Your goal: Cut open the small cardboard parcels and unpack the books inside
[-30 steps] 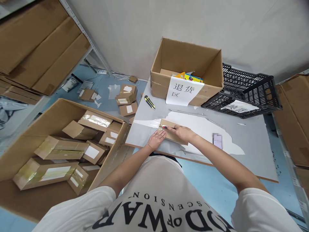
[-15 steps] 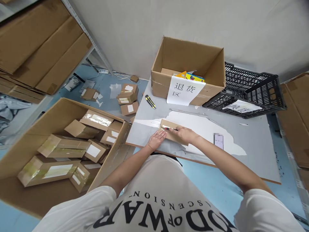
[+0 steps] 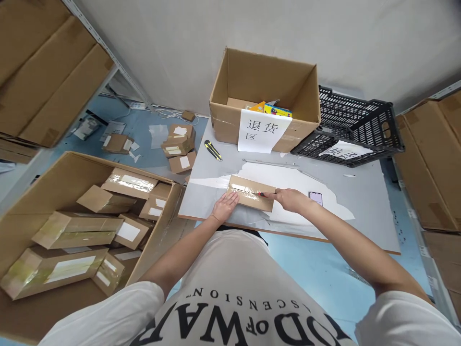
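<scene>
Right hand (image 3: 289, 198) is gripping a tool (image 3: 262, 194) over the right end of a box (image 3: 248, 198) lying crosswise, left hand (image 3: 224, 206) resting extended fingers at its left.

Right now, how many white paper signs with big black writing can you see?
2: one sign on the front of the open cardboard box, the other sign on the black crate beside it. More could be hidden.

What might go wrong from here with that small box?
The tool in the right fingers, apparently a cutter, might slip toward the left fingers resting on the box. Pressed too deep, it might damage anything inside. The box lies near the front edge of the table and might slide off.
</scene>
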{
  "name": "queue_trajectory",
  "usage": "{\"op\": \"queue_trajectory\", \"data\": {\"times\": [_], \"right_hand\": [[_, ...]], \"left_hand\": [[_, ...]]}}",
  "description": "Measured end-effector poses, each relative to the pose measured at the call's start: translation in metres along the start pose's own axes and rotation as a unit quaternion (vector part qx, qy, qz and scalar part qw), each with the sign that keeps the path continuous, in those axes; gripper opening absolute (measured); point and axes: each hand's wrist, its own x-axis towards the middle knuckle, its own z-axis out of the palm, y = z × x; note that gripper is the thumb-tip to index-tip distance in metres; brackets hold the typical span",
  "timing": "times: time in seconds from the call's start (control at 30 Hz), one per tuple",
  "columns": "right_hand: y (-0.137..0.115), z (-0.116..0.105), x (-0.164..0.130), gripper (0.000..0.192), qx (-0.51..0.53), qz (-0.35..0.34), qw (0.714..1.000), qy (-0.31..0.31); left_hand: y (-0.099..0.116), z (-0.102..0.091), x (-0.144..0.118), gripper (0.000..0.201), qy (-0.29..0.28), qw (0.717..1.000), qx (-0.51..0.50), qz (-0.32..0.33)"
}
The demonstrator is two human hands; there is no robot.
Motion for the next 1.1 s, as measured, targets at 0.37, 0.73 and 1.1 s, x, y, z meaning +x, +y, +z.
{"op": "queue_trajectory", "data": {"times": [0.37,0.73,1.1], "right_hand": [[0.033,0.040,-0.028,0.078,0.024,0.021,0.999,-0.017],[0.063,0.082,-0.060,0.085,0.069,0.025,0.997,0.013],[0.056,0.145,-0.086,0.071,0.178,0.079,0.964,0.181]], "left_hand": [[0.002,0.000,0.002,0.047,-0.031,0.999,0.031,0.002],[0.005,-0.003,0.005,0.046,-0.038,0.999,-0.025,-0.016],[0.008,-0.003,0.005,0.051,-0.015,0.998,-0.051,-0.028]]}}
